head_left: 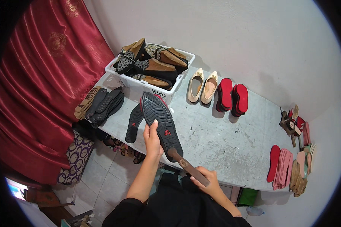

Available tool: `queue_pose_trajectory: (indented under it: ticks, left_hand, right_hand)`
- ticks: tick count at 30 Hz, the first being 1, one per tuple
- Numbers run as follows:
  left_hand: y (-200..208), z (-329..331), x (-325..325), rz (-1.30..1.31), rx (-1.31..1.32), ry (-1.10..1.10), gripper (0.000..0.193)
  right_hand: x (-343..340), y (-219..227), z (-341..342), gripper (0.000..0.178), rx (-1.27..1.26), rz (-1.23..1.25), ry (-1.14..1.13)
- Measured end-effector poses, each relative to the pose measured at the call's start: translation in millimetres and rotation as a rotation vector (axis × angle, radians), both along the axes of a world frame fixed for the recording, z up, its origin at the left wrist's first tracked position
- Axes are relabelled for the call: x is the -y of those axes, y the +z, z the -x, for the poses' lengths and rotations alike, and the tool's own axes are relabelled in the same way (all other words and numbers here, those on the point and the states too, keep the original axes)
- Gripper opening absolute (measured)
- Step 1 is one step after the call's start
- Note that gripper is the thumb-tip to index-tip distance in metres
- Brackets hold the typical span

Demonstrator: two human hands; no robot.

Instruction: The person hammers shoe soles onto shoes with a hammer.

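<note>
My left hand (152, 142) is closed on the side of a black rubber shoe sole (158, 117), its ridged underside facing up and a red rim showing along the toe. In my right hand (209, 184) is a thick brown wooden-handled tool (188, 166). The tool's far end lies against the sole's heel; whether it has a head there is hard to make out. Just left of the held sole, a second black sole (132, 126) rests on the table.
On the grey table (212, 143) stands a white basket (161, 92) of black shoes with wooden lasts. Stacked soles (106, 106) lie left. Cream shoes (202, 87) and red-topped soles (225, 94) line the back. Pink insoles (283, 168) and hand tools (290, 123) sit right. A red curtain (45, 75) hangs left.
</note>
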State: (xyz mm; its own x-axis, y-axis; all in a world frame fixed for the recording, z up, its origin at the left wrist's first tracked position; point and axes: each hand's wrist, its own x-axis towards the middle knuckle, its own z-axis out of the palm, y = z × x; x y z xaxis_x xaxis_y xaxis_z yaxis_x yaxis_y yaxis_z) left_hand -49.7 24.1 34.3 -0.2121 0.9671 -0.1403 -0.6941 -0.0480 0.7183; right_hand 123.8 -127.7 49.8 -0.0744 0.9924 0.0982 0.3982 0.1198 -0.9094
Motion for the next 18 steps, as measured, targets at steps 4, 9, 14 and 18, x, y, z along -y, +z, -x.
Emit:
queue_pose_trajectory:
  ticks: [4,9,14,18]
  left_hand:
    - [-9.2,1.1,-3.8,-0.031,-0.043,0.053,0.017]
    - [-7.4,3.4,-3.1,0.034,0.001,0.017,0.018]
    - [-6.1,4.5,-5.6,0.041,0.013,0.067,0.017]
    - [-3.6,0.0,-5.7,-0.035,-0.059,0.069,0.018]
  right_hand:
    - [3.0,-8.3,-2.7,0.018,0.109,0.069,0.03]
    - [7.5,-0.2,-5.4,0.018,0.044,0.139,0.012]
    - [12.2,3.9,-9.4,0.019,-0.046,0.142,0.013]
    - [6.8,-6.1,-11.0,0.018,0.095,0.148,0.017]
